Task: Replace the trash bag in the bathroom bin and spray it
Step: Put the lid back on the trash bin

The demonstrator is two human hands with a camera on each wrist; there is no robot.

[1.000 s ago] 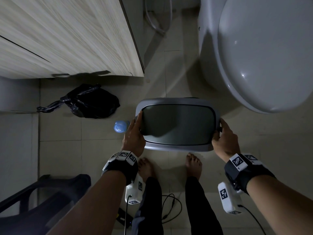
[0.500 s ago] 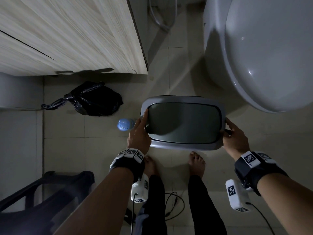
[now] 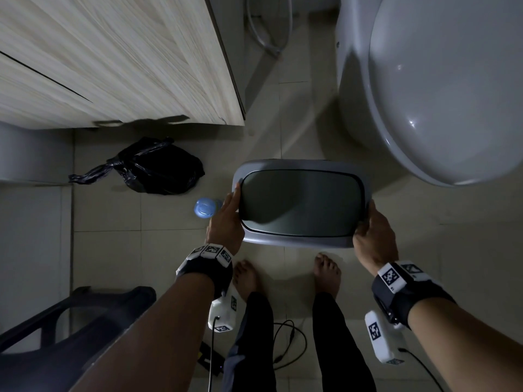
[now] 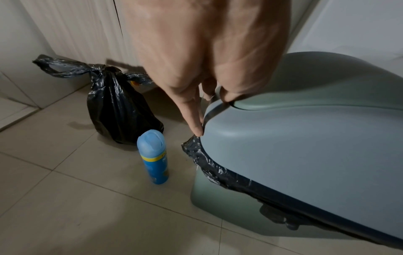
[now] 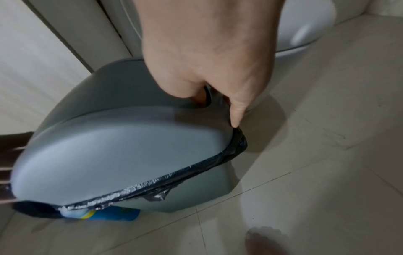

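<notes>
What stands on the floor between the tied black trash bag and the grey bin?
A blue spray can stands upright on the tiles between the tied bag and the bin, plain in the left wrist view.

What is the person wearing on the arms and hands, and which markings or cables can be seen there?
The forearms and both hands are bare, without sleeves or gloves. The left hand and right hand each have a black wrist strap topped with white blocks printed with black square codes. A white box with similar codes hangs under each wrist, and a thin black cable runs from it.
</notes>
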